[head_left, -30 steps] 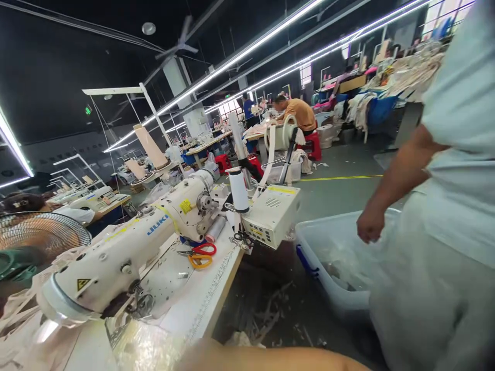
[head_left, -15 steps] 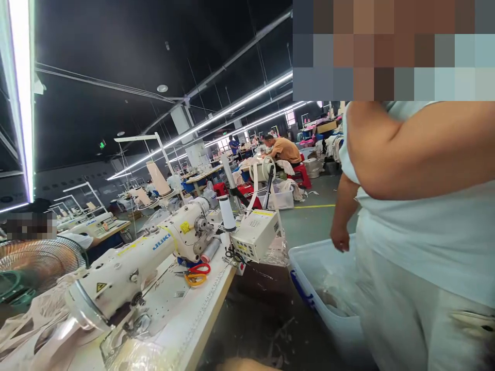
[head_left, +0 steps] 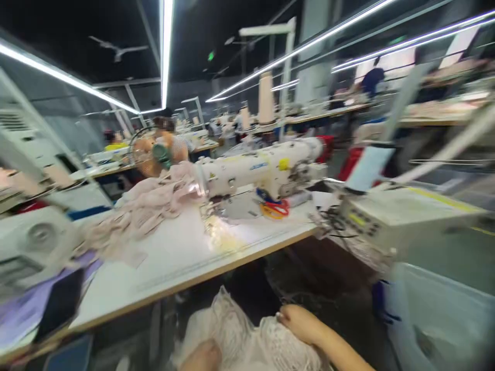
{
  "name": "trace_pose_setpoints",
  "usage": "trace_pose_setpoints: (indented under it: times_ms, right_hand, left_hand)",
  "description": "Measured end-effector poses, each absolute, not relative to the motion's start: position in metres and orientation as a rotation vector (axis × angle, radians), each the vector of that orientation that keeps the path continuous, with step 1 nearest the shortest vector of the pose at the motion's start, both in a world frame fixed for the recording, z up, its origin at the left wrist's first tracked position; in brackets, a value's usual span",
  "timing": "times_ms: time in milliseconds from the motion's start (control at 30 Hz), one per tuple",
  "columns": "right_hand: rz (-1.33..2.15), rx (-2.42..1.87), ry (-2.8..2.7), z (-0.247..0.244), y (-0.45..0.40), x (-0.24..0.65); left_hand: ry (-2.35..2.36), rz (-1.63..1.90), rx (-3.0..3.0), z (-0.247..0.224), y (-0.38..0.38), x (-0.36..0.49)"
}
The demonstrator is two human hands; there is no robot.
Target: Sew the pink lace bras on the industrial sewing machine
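Observation:
A pale beige lace bra (head_left: 266,337) hangs low in front of me, below the front edge of the sewing table (head_left: 162,275). Its two cups face up, and its lower part is cut off by the frame. My right hand (head_left: 301,322) grips the top edge of the right cup, thumb pressed on the lace. At the left cup, my left hand (head_left: 203,355) lies closed against the cloth, blurred and partly out of frame. Beyond the table edge stands a white sewing machine (head_left: 247,170), its lamp lit, with orange-and-red-handled scissors (head_left: 276,208) beside it.
Heaped beige fabric (head_left: 143,206) lies left of the machine. A dark phone (head_left: 60,304) rests on purple sheets at the table's left end. To the right are a control box (head_left: 406,211) and a translucent plastic bin (head_left: 441,309). A fan (head_left: 154,154) stands behind the table.
My view has swung left and down, from a person standing by the bin to the sewing table. The bra and both my hands have come into view.

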State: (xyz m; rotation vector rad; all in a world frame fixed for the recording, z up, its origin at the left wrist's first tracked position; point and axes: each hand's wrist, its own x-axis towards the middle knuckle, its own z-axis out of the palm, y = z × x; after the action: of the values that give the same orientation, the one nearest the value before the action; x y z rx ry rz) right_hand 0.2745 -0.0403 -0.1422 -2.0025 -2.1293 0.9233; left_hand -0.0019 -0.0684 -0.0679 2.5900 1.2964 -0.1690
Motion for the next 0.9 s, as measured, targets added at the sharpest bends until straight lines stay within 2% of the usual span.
trace_pose_setpoints:
  times_ms: [133,400,633,767,900]
  right_hand:
    - [0.871,-1.904,-2.372,-0.142,-0.026,0.289]
    - [0.857,-1.795,-2.413,-0.128,-0.005,0.293]
    - [0.844,-1.744,-2.325,-0.103,-0.006,0.288]
    - [0.808,-1.514,-2.244,-0.074,-0.019,0.287]
    - [1.018,-1.359,-1.896,-0.044,-0.04,0.282]
  left_hand:
    - [1.516,-0.223,2.331,-0.086,-0.091,-0.023]
    - [1.591,-0.22,2.293,-0.106,-0.1,-0.02]
    - [1.519,-0.192,2.456,-0.078,-0.09,-0.031]
    - [1.535,0.266,2.766,-0.035,-0.077,-0.035]
    - [1.448,0.92,3.035,0.026,-0.055,-0.036]
